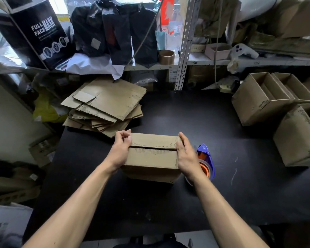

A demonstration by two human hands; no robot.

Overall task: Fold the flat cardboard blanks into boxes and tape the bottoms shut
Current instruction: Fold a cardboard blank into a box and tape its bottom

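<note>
A folded cardboard box point(151, 155) stands on the black table point(222, 185) in front of me, its two long flaps closed on top with a seam between them. My left hand point(121, 148) grips the box's left end, fingers curled over the far flap. My right hand point(185, 155) presses flat against the right end, fingers straight along the edge. A blue and orange tape dispenser point(206, 161) lies on the table just right of my right hand. A stack of flat cardboard blanks point(106, 106) sits at the table's back left.
Several open folded boxes point(268, 97) stand at the right edge of the table. Metal shelving point(184, 43) behind holds black bags, a roll of brown tape point(166, 57) and a black mask carton point(38, 33). More cardboard lies on the floor at the left.
</note>
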